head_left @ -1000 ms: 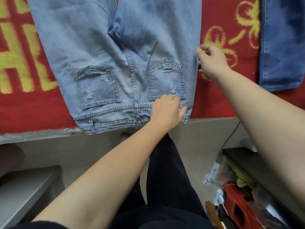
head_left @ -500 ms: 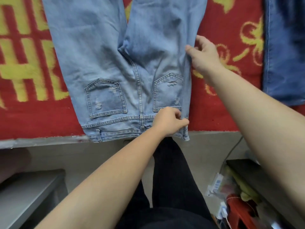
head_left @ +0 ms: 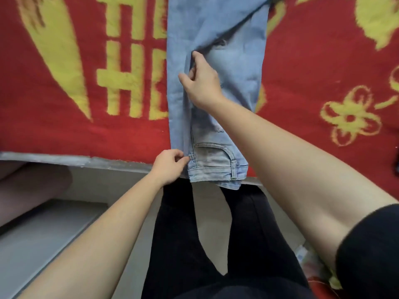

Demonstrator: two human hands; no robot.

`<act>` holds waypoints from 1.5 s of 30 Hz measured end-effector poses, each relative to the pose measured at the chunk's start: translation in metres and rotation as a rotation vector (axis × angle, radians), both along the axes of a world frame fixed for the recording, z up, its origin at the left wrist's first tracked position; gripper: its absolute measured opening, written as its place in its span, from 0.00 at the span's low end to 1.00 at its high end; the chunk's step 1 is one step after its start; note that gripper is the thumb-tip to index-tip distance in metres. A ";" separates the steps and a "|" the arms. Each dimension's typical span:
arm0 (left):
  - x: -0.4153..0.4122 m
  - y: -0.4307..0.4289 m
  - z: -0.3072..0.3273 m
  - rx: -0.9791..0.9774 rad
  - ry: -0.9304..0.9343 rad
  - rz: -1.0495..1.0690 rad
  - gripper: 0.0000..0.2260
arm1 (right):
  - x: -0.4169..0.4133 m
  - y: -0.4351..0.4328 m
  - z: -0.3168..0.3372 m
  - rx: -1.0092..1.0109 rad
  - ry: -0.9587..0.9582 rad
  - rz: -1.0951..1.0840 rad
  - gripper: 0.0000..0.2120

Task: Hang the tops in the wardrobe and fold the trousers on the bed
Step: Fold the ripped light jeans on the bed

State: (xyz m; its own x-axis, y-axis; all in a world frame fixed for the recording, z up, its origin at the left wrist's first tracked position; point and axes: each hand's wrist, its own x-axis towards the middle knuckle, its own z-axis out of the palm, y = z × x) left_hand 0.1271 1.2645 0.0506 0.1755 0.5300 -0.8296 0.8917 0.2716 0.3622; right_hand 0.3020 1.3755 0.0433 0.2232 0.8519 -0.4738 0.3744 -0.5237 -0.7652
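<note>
- Well, my left hand (head_left: 168,167) pinched the jeans (head_left: 235,67) by the waistband.
- My right hand (head_left: 203,83) gripped their fold higher up, and my forearm (head_left: 280,152) hid some denim.
- Red blanket (head_left: 64,134) lay underneath.

Centre frame, on red blanket (head_left: 64,137): jeans (head_left: 237,67) doubled lengthwise, waistband (head_left: 216,169) pinched by left hand (head_left: 169,167), mid-fold gripped by right hand (head_left: 203,83).

A black short sleeve (head_left: 371,251) covers the person's right upper arm and ends above the elbow in a plain, rounded hem. Below it the right forearm (head_left: 291,169) is bare, as is the left forearm (head_left: 108,234). Black trousers (head_left: 179,234) of plain matte cloth cover both legs, fitting closely.
</note>
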 end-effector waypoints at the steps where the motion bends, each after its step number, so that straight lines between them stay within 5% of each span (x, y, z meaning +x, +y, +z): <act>1: -0.007 0.001 -0.008 0.025 0.025 0.021 0.09 | -0.012 0.006 -0.007 -0.011 -0.010 0.006 0.28; 9: -0.039 0.014 -0.036 0.048 0.077 0.052 0.06 | -0.047 0.024 -0.046 -0.093 -0.064 -0.024 0.33; 17: -0.038 0.040 -0.032 -0.086 0.117 -0.029 0.14 | -0.039 0.035 -0.044 -0.252 -0.055 0.096 0.36; 22: -0.031 0.066 -0.020 -0.172 0.180 -0.141 0.11 | -0.003 0.049 -0.029 -0.244 0.065 -0.209 0.21; 26: 0.010 0.113 -0.017 0.308 0.209 0.021 0.12 | 0.049 0.071 -0.016 -0.185 0.266 -0.596 0.12; 30: 0.075 0.167 -0.021 0.763 -0.005 -0.078 0.19 | 0.096 0.089 -0.018 -0.140 0.195 -0.651 0.04; 34: 0.129 0.215 -0.032 0.872 0.003 -0.332 0.23 | 0.138 0.107 -0.021 -0.061 0.353 -0.908 0.03; 37: 0.150 0.237 -0.038 0.937 0.040 -0.488 0.15 | 0.166 0.117 -0.022 0.003 0.585 -1.112 0.08; 39: 0.153 0.247 -0.039 0.923 -0.026 -0.357 0.11 | 0.180 0.126 -0.020 0.048 0.714 -1.181 0.15; 42: 0.143 0.259 -0.038 0.950 -0.156 -0.111 0.09 | 0.190 0.151 -0.010 0.106 0.829 -1.178 0.12; 45: 0.127 0.278 -0.038 0.855 -0.236 0.098 0.07 | 0.181 0.191 0.005 0.189 0.731 -1.024 0.16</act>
State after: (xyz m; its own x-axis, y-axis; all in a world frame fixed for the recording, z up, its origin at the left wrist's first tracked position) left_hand 0.2540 1.5421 0.0122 0.2135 0.9726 -0.0919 0.7550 -0.1046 0.6473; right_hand 0.4830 1.5669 0.0488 0.5555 0.5131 -0.6544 -0.6740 -0.1832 -0.7157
